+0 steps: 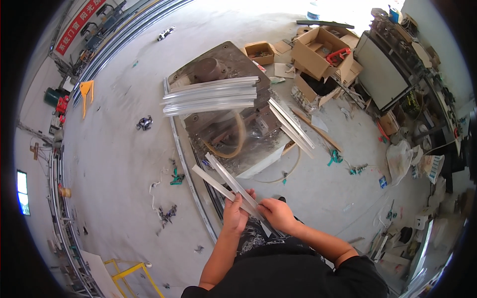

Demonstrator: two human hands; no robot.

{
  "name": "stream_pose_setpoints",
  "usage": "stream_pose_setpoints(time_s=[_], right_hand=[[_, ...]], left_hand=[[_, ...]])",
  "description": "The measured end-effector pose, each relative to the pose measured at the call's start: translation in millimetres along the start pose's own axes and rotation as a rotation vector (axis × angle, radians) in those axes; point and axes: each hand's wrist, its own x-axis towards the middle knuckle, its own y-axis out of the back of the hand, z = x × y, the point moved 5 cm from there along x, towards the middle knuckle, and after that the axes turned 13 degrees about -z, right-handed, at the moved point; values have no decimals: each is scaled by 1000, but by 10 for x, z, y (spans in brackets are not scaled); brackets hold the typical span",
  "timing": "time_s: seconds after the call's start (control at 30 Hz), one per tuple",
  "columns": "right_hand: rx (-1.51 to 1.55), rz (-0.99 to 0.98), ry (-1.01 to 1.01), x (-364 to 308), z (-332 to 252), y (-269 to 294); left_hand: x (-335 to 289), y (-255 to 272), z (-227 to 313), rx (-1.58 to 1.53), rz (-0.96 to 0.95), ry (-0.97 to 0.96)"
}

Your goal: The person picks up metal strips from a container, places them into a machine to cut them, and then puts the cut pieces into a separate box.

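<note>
Close in front of my body, my left hand [235, 214] is closed round two long, pale strips. One is a silvery metal profile [223, 174] with a channelled shape. The other is a flatter whitish strip [207, 180], spread a little apart from it at the far end. My right hand [276, 213] is closed at the near part of the metal profile, its fingertips against it. A stack of several silvery profiles [211, 98] lies across a dark, worn machine base [218, 129] ahead. More white strips [293, 128] lean at its right side.
Open cardboard boxes [318, 52] stand at the far right, one holding a red tool [339, 56]. A long metal rail [191, 184] runs along the machine's left side. Green and dark scraps [177, 177] litter the floor. A yellow frame [130, 271] stands at the lower left.
</note>
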Motion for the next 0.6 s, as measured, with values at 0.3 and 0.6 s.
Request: stream_pose_setpoints(time_s=[0.3,0.6], right_hand=[[71,202,-333,-513,556,562],[-87,179,-302,111,773,1044]], left_hand=[[20,634,659,19,187,-305],[4,489,573,-11,262,-236]])
